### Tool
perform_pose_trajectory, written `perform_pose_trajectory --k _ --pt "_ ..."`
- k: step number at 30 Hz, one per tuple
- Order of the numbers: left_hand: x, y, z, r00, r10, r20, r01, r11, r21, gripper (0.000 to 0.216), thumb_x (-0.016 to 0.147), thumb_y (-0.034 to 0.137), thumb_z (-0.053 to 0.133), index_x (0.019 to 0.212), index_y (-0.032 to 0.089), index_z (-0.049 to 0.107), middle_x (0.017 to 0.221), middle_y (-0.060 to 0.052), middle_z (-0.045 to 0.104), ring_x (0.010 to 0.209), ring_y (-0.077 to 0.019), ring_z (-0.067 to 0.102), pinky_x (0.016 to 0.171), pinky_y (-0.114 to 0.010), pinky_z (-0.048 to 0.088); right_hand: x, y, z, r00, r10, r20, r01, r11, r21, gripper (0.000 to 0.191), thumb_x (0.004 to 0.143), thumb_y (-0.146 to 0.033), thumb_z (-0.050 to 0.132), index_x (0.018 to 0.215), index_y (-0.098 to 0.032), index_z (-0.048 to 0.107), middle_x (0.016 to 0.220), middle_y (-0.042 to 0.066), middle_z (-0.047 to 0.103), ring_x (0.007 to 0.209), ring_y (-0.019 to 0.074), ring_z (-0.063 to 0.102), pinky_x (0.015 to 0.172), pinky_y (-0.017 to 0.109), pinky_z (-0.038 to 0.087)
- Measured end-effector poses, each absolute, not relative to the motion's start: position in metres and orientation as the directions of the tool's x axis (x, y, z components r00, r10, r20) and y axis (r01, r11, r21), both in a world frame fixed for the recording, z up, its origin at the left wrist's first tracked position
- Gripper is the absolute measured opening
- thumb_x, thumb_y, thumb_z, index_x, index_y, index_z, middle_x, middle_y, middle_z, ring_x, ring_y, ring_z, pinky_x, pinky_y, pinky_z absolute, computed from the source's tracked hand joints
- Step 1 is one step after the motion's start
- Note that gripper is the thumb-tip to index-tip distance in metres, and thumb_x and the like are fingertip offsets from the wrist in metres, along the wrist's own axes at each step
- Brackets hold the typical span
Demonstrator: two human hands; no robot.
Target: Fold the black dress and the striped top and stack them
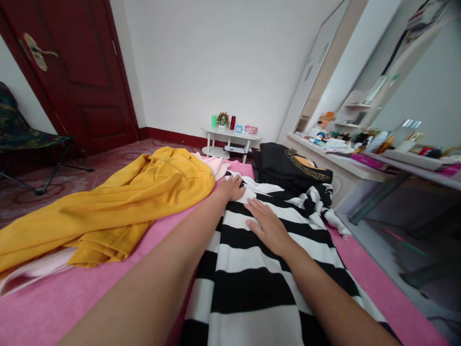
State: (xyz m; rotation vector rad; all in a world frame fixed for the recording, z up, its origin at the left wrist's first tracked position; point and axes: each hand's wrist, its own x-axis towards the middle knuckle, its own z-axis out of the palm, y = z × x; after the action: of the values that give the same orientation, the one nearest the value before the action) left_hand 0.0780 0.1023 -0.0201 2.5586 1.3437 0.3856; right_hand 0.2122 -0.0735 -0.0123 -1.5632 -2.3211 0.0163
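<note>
A black-and-white striped garment (252,283) lies spread flat on a pink bed cover (72,302). My left hand (230,187) rests on the garment's far left edge, fingers apart, touching the fabric beside a yellow garment (144,192). My right hand (268,223) lies palm down on the stripes, fingers extended, slightly nearer to me. Neither hand grips anything. A pale pink cloth (216,166) peeks out beyond the yellow garment.
A folded black garment (288,168) with gold print sits at the bed's far end. A small white table (230,139) with small items stands by the wall. A cluttered desk (360,158) is at right, a dark red door (79,72) and folding chair (21,134) at left.
</note>
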Motion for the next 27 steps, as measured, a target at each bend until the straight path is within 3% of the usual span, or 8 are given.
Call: perform_pose_trajectory --k 7,17,22,24,27 --pt "0.062 0.074 -0.021 0.552 0.831 0.069 0.765 -0.538 0.353 0.061 0.092 0.051 0.029 0.145 0.022 0.027 0.155 -0.009 0.008 0.14 -0.036 0.003 0.108 -0.058 0.011 0.211 -0.074 -0.011 -0.304 0.936 0.175 0.917 0.338 -0.213 0.053 0.093 -0.047 0.034 0.142 -0.026 0.034 0.152 0.003 0.024 0.141 0.0226 0.012 0.112 0.05 0.015" --pt "0.011 -0.016 -0.023 0.598 0.797 0.082 0.729 -0.584 0.358 0.063 0.091 0.057 0.029 0.146 0.025 0.024 0.154 -0.01 0.012 0.141 -0.0325 0.008 0.11 -0.052 0.011 0.201 -0.097 -0.008 -0.217 0.969 0.115 0.933 0.241 -0.268 0.058 0.095 -0.051 0.024 0.144 -0.022 0.028 0.155 0.008 0.01 0.141 0.0317 0.003 0.107 0.058 0.012" --pt "-0.021 -0.065 -0.019 0.686 0.726 0.056 0.665 -0.656 0.357 0.063 0.092 0.058 0.028 0.146 0.028 0.021 0.155 -0.01 0.007 0.141 -0.0313 0.006 0.11 -0.051 0.011 0.2 -0.132 -0.008 -0.212 0.976 0.056 0.934 0.219 -0.28 0.054 0.095 -0.049 0.026 0.145 -0.028 0.027 0.155 0.005 0.011 0.141 0.0307 0.006 0.109 0.057 0.012" --pt "-0.036 -0.084 -0.015 0.731 0.68 0.057 0.617 -0.694 0.37 0.06 0.092 0.054 0.03 0.146 0.028 0.023 0.155 -0.01 0.008 0.141 -0.0304 0.006 0.111 -0.051 0.011 0.205 -0.154 -0.006 -0.243 0.969 0.047 0.914 0.245 -0.324 0.051 0.095 -0.046 0.03 0.144 -0.031 0.029 0.154 0.003 0.014 0.141 0.0276 0.007 0.111 0.055 0.012" --pt "-0.06 -0.113 -0.003 0.79 0.609 0.065 0.53 -0.733 0.426 0.053 0.091 0.043 0.043 0.141 0.028 0.035 0.153 -0.009 0.018 0.14 -0.0296 0.015 0.111 -0.049 0.017 0.218 -0.194 0.006 -0.337 0.941 0.024 0.8 0.299 -0.52 0.049 0.093 -0.043 0.038 0.141 -0.032 0.036 0.153 0.001 0.02 0.142 0.0226 0.008 0.113 0.05 0.013"
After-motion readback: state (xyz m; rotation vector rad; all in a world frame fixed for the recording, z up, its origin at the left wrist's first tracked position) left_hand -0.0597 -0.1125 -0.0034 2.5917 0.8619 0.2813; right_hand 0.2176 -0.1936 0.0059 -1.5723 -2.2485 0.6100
